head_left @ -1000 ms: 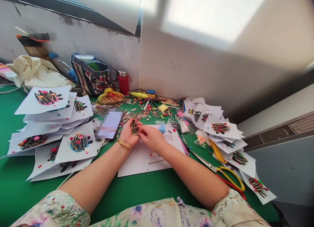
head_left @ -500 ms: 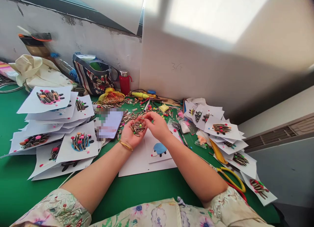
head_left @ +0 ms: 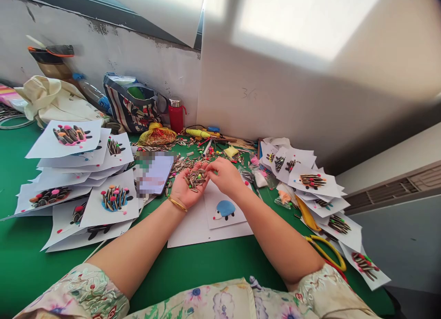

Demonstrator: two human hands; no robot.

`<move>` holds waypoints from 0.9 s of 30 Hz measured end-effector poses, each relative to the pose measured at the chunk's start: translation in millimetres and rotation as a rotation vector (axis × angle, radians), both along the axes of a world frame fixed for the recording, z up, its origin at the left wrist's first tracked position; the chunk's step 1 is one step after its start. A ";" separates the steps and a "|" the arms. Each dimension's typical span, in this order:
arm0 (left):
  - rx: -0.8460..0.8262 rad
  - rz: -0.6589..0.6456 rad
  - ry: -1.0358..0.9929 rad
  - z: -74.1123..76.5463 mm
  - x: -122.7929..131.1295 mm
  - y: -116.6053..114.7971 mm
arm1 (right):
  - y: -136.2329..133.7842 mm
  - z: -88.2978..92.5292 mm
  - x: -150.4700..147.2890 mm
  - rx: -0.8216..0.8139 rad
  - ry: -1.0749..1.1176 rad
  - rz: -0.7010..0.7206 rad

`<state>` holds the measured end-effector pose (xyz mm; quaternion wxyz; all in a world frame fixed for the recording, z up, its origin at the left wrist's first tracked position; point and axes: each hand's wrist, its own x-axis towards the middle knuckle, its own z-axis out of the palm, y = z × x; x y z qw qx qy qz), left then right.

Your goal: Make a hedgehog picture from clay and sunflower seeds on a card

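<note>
Two hands [head_left: 184,191] [head_left: 225,176] meet at seeds [head_left: 195,179], edges of card stacks [head_left: 82,185] [head_left: 320,195] well apart.

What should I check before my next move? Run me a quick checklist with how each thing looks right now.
1. Seeds to hand: ok, a pile of striped seeds lies in the upturned left hand.
2. Seed between the right hand's fingers: cannot tell, they are too close to the left fingertips.
3. Card in place: ok, it lies on the white sheet, hedgehog's blue body showing.
4. Scissors fully visible: not ok, a yellow handle shows but the blades do not.
5. Table free of loose seeds: not ok, many lie scattered beyond the hands.
</note>
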<state>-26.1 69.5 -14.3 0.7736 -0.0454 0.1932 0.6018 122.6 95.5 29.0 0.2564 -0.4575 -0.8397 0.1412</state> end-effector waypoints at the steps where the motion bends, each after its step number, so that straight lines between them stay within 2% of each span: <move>1: 0.009 -0.008 0.000 -0.6 -0.1 0.1 | -1.5 -1.5 0.3 0.006 -0.044 0.009; 9: 0.053 -0.059 0.024 -1.9 0.9 0.2 | -3.7 -10.8 -9.9 0.086 -0.260 -0.054; 14: 0.023 -0.053 0.024 -2.5 0.1 0.8 | -3.5 -7.9 -14.6 0.089 -0.266 -0.095; 18: 0.009 -0.038 0.021 -0.3 0.8 0.0 | -2.3 -3.5 -10.3 0.035 -0.172 -0.094; 23: -0.034 0.001 0.009 2.2 1.7 -0.6 | 1.9 0.3 2.3 -0.094 0.055 -0.078; 27: -0.075 -0.064 -0.018 3.1 0.4 -1.1 | 6.2 -0.6 10.0 -0.235 0.281 -0.073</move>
